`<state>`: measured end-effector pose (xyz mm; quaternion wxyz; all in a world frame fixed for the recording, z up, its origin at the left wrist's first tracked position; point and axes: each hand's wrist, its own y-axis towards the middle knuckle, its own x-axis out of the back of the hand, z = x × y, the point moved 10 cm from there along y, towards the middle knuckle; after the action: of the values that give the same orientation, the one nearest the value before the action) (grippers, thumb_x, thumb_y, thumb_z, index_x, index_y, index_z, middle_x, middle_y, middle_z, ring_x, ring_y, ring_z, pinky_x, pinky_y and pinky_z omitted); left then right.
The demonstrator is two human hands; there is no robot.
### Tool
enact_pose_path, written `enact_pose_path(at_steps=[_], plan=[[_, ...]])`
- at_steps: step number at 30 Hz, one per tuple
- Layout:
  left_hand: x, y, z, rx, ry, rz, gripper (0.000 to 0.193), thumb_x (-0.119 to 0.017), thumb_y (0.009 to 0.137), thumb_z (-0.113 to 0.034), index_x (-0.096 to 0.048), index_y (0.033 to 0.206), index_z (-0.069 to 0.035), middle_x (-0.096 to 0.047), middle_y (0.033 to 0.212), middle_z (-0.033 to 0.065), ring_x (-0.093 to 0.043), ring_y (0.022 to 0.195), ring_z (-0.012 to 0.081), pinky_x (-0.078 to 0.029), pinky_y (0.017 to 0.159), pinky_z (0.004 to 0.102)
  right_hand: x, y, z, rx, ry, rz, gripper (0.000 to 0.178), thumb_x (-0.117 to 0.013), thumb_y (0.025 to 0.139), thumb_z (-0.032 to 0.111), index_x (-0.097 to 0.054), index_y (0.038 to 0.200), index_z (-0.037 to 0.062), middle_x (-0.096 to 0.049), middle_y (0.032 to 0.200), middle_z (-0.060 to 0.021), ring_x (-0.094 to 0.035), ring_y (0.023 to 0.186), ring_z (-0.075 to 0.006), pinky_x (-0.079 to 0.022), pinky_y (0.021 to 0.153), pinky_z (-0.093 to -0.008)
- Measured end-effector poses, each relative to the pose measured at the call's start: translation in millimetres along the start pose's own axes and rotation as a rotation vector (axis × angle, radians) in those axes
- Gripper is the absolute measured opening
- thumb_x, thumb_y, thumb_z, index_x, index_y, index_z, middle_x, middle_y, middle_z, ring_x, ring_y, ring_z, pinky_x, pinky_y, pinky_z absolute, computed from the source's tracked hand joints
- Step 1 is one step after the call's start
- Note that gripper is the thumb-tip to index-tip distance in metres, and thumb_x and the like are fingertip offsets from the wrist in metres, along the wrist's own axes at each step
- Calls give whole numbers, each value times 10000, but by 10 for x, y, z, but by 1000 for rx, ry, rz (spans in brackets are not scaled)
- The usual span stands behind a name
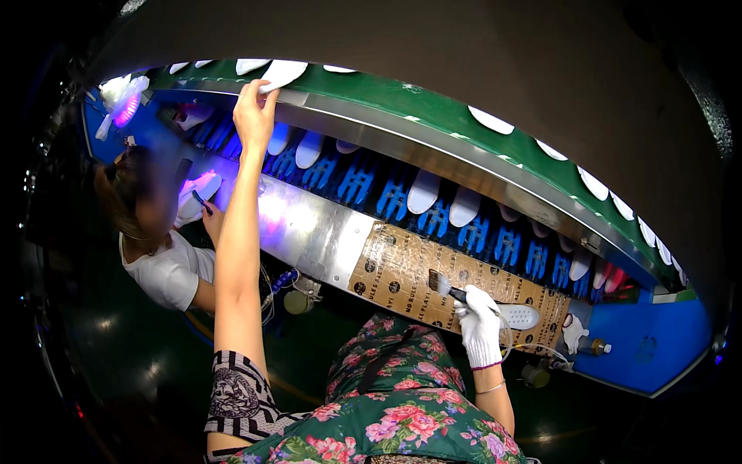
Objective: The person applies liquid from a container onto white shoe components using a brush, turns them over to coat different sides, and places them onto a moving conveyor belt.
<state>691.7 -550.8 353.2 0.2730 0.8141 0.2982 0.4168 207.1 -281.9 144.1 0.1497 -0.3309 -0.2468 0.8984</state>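
Note:
My bare left hand point(253, 116) reaches up to the green belt point(410, 100), its fingers closed on the edge of a white shoe sole point(286, 74). In a white glove, my right hand point(481, 321) is wrapped round the dark handle of a glue brush point(442, 284). A thin clear hose runs beside that wrist. The brush's bristles are over the cardboard-covered bench point(402, 267). Right beside the gloved hand, a pale sole with small marks point(522, 315) lies on the cardboard.
Blue racks point(357, 184) below the belt hold several upright white soles point(423, 192). More soles lie along the belt. At left, a co-worker point(166, 263) brushes a white shoe point(199, 193) under violet light. A blue table point(634, 344) with a small jar point(599, 347) stands at right.

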Motion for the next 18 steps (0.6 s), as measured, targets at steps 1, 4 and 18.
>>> enact_pose_path(at_steps=[1, 4, 18], plan=[[90, -89, 4, 39, -105, -10, 163, -705, 853, -73, -655, 999, -21, -626, 986, 116, -677, 798, 222, -528, 710, 315, -38, 3, 23, 0, -1, 2, 255, -690, 867, 70, -636, 1073, -69, -662, 921, -123, -618, 746, -182, -473, 648, -277], [533, -455, -44, 42, -311, -60, 147, -674, 853, 14, -629, 992, 3, -552, 1094, 92, -633, 909, 174, -526, 773, 270, -144, -8, 100, 16, -43, 10, 261, -695, 863, 71, -635, 1076, -68, -662, 919, -123, -618, 744, -179, -473, 648, -275], [776, -2134, -937, 677, -879, 146, 229, -514, 976, -95, -637, 1148, -8, -674, 992, 93, -652, 829, 148, -545, 716, 253, -1145, -760, 1030, 440, -493, 445, 169, -754, 784, -1, -712, 948, -14, -695, 1013, -116, -662, 885, -173, -536, 770, -292]])
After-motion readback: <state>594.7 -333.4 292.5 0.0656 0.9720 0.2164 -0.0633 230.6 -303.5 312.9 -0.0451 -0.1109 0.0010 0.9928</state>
